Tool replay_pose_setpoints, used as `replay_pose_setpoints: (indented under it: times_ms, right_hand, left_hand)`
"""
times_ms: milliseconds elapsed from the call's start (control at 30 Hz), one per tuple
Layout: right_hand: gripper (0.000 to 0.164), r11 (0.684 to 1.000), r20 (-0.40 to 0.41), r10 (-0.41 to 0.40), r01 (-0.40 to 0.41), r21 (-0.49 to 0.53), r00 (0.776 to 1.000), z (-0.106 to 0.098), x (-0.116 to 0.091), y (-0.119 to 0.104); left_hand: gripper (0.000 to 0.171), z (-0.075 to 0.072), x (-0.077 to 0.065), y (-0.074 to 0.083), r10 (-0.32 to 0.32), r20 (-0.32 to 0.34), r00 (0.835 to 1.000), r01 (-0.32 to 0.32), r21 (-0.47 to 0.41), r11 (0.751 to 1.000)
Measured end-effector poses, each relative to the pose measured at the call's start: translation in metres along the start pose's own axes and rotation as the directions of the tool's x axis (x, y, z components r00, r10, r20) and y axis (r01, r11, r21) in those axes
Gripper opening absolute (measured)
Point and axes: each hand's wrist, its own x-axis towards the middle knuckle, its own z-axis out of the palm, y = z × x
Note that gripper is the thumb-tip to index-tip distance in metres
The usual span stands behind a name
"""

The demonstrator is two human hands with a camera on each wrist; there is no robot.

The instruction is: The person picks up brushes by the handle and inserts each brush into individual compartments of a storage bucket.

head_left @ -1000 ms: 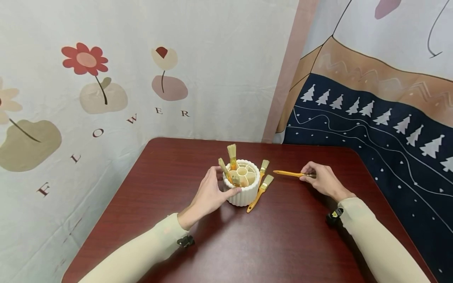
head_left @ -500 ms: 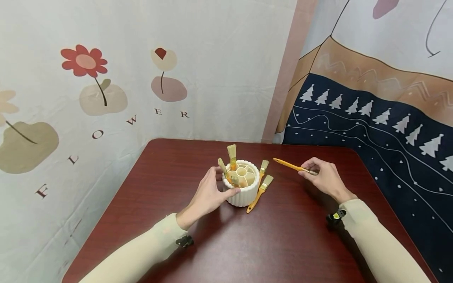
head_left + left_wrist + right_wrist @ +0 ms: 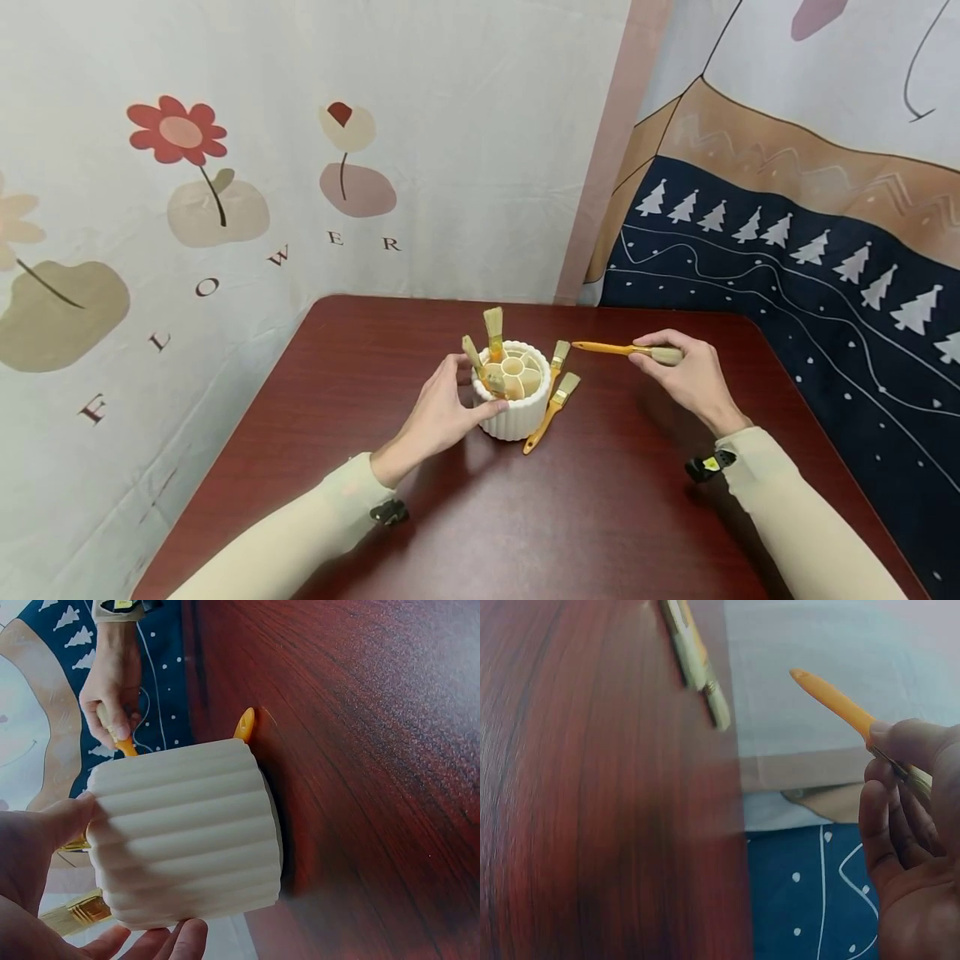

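The white holder stands upright on the tabletop, and our left hand grips it from the left, thumb at the near rim and fingers round the side, which we judge is to steady it. Three brushes stand in its compartments towards the left, bristles up, so their handles seem to go down inside. Just beside its right, we see two loose brushes on the tabletop, bristles away from us, perhaps to be within easy reach; we cannot tell whether either touches the holder's wall. Farther right, our right hand pinches another brush near its metal collar, apparently above the tabletop; the handle points left, and this grip near the bristles seems meant to leave it free.
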Motion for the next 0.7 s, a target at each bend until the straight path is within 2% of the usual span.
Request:
replay_pose_setpoints:
  times_ms: [200,500,700]
  right_hand:
    - [0.027,0.999,-0.033,-0.014,0.016,0.052,0.999,0.0,-0.001,-0.011]
    - [0.029,0.981,-0.071,0.007,0.006,0.192,0.997,0.0,-0.003,-0.026]
    - [0.027,0.961,-0.102,-0.038,0.064,0.267,0.994,-0.001,-0.003,-0.038]
  left_hand:
    - [0.084,-0.002,0.0,0.0,0.01,0.007,1.0,-0.01,0.002,1.0]
    - [0.084,-0.004,0.002,0.0,0.008,0.026,1.0,-0.008,-0.018,1.0]
    - [0.083,-0.006,0.004,-0.002,0.007,0.043,0.999,-0.006,-0.016,1.0]
